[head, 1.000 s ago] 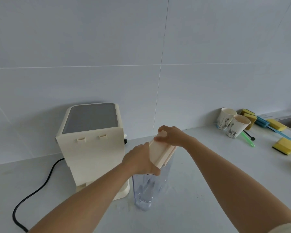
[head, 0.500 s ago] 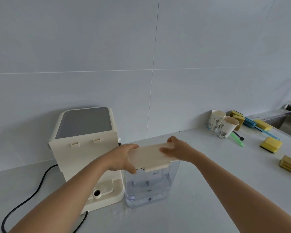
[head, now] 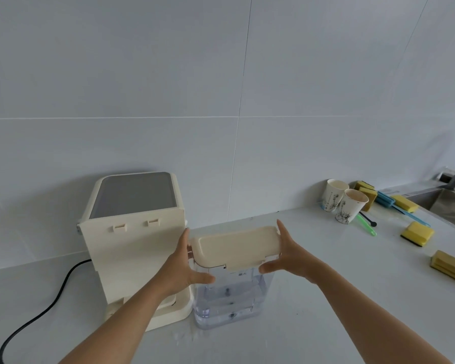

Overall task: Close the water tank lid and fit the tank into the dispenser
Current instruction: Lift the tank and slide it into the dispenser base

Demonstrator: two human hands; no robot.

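A clear plastic water tank [head: 230,300] stands on the white counter with some water in its bottom. Its cream lid [head: 234,245] lies flat on top. My left hand [head: 180,266] grips the tank's left end just under the lid, thumb across the front. At the right end my right hand [head: 289,256] holds the tank the same way. The cream dispenser [head: 132,248] with a grey top panel stands just left of the tank, its back plate and empty base facing me. My left forearm hides part of that base.
A black power cord [head: 45,308] runs left from the dispenser. Two paper cups [head: 342,203], several yellow sponges [head: 416,231], a green utensil and a blue brush lie at the right. A steel sink [head: 449,206] with a tap is at the far right. The tiled wall is close behind.
The lid went from tilted up to flat on the tank. Both hands moved from the lid to the tank's two ends. The tank now sits broadside beside the dispenser.
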